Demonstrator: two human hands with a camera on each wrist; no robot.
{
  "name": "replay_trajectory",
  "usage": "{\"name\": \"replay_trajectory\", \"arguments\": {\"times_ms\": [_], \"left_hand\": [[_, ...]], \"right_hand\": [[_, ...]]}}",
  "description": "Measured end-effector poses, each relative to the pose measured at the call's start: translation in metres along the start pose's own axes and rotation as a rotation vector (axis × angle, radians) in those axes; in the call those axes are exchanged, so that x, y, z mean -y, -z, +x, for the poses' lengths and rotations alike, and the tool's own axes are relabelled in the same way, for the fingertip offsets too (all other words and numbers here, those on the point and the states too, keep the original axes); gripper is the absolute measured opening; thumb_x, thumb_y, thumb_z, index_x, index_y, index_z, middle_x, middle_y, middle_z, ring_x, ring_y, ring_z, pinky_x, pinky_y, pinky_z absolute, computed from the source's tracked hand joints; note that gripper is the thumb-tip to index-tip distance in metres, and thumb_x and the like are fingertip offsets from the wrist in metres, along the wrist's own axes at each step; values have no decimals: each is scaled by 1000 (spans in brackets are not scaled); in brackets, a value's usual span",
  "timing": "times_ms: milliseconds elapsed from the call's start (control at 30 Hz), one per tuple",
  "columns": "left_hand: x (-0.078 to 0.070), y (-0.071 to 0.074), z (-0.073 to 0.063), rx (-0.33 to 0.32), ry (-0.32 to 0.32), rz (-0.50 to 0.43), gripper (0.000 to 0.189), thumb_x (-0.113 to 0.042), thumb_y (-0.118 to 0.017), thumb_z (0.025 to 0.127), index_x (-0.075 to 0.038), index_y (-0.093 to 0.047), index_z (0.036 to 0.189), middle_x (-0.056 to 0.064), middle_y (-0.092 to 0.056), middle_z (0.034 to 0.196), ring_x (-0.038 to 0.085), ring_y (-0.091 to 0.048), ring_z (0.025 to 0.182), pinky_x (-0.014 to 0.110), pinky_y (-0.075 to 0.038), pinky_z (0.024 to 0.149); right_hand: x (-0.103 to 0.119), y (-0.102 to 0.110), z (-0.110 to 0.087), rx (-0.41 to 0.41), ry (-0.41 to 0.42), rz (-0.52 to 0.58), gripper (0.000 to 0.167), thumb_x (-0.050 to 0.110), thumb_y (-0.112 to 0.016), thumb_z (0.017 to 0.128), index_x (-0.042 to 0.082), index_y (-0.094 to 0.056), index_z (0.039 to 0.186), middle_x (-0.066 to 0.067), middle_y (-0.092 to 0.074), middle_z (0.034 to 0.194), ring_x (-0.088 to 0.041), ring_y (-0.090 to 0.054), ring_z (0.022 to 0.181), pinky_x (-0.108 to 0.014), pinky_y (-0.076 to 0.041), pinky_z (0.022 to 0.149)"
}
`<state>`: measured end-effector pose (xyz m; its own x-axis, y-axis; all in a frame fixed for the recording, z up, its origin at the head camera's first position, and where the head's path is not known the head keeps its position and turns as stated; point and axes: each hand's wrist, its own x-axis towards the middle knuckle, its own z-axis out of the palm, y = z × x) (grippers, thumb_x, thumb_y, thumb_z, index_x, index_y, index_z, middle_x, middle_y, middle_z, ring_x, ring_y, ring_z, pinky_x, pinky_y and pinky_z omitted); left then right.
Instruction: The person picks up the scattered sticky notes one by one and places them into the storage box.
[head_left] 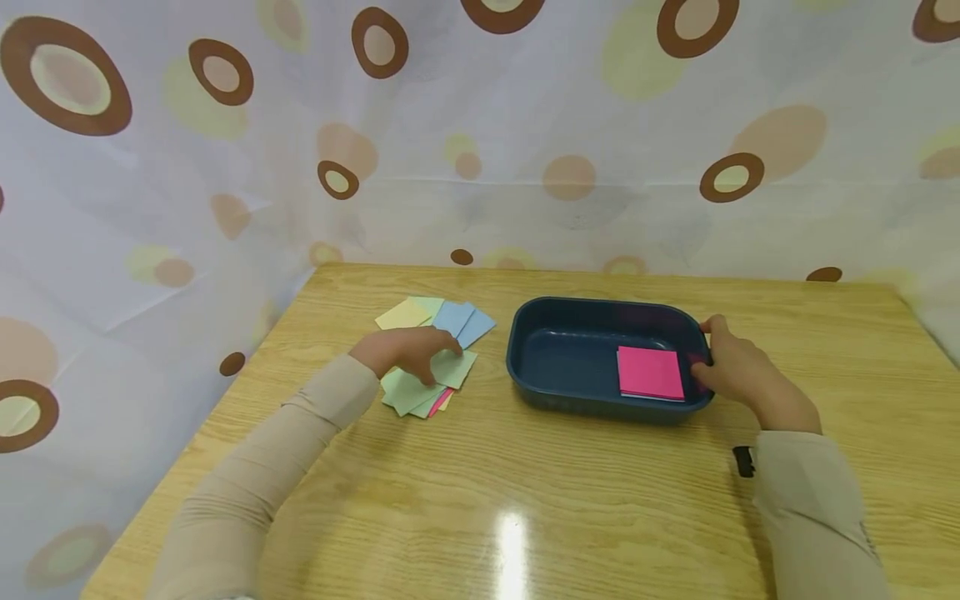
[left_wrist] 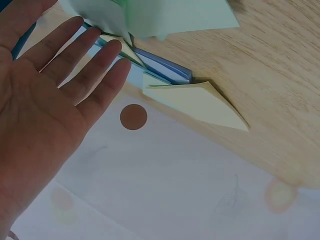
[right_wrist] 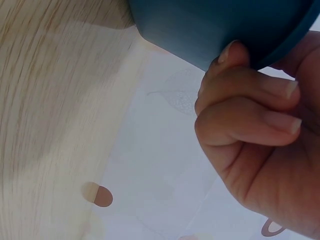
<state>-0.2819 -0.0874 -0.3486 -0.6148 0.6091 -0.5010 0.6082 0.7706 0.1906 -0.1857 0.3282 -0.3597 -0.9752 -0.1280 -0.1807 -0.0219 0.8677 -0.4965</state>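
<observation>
My left hand (head_left: 411, 348) is over a loose heap of coloured paper squares, its fingertips right at a pale green square (head_left: 456, 367). In the left wrist view its fingers (left_wrist: 102, 95) are nearly straight beside the papers. Blue squares (head_left: 467, 323) and a pale yellow square (head_left: 405, 314) fan out behind the hand; a pink edge shows at the heap's front. My right hand (head_left: 738, 367) grips the right end of a dark blue plastic tray (head_left: 577, 402), thumb inside the rim and curled fingers outside. A bright pink paper square (head_left: 651, 372) lies inside the tray, atop other squares.
Both things stand on a wooden table (head_left: 420, 500), the heap left of the tray. A white curtain (head_left: 525, 233) with brown and yellow ovals hangs behind the table and along its left side. A small black object (head_left: 743, 461) shows beside the right cuff.
</observation>
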Motion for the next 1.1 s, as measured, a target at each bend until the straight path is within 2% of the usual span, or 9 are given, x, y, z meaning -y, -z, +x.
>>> {"name": "replay_trajectory", "arguments": {"times_ms": [200, 367, 600, 833, 1100], "left_hand": [[4, -2, 4, -1, -13, -20, 64, -10, -75, 83, -5, -46, 140, 14, -35, 150, 31, -29, 139, 42, -27, 111], [11, -4, 9, -33, -47, -25, 62, -16, -76, 83, -5, -48, 138, 13, -38, 148, 31, -31, 138, 41, -28, 111], [16, -6, 13, -70, -82, -28, 66, -19, -79, 82, -3, -48, 138, 14, -43, 143, 31, -37, 134, 41, -30, 109], [11, -9, 18, -75, -70, 65, 73, -34, -78, 80, -3, -46, 138, 14, -47, 127, 27, -43, 114, 39, -40, 97], [-2, -14, 21, -110, -16, 158, 78, -35, -77, 77, -1, -43, 139, 13, -46, 120, 23, -43, 103, 37, -42, 90]], "right_hand": [[1, -1, 0, 1, -4, 8, 61, 10, -54, 91, -17, -17, 132, -32, -60, 91, -30, -57, 73, -42, -46, 65], [1, -2, -1, 2, -2, 10, 61, 10, -53, 92, -18, -16, 132, -27, -60, 85, -28, -56, 70, -40, -45, 63], [0, -3, -1, -5, 0, 5, 61, 10, -54, 91, -18, -17, 131, -28, -60, 86, -28, -57, 70, -41, -47, 64], [0, -2, 1, 0, -15, -1, 60, 10, -54, 92, -17, -17, 131, -33, -59, 92, -31, -58, 74, -46, -48, 69], [1, -1, 1, -2, -13, 2, 61, 9, -54, 91, -17, -17, 131, -27, -59, 86, -28, -56, 71, -41, -46, 65]]}}
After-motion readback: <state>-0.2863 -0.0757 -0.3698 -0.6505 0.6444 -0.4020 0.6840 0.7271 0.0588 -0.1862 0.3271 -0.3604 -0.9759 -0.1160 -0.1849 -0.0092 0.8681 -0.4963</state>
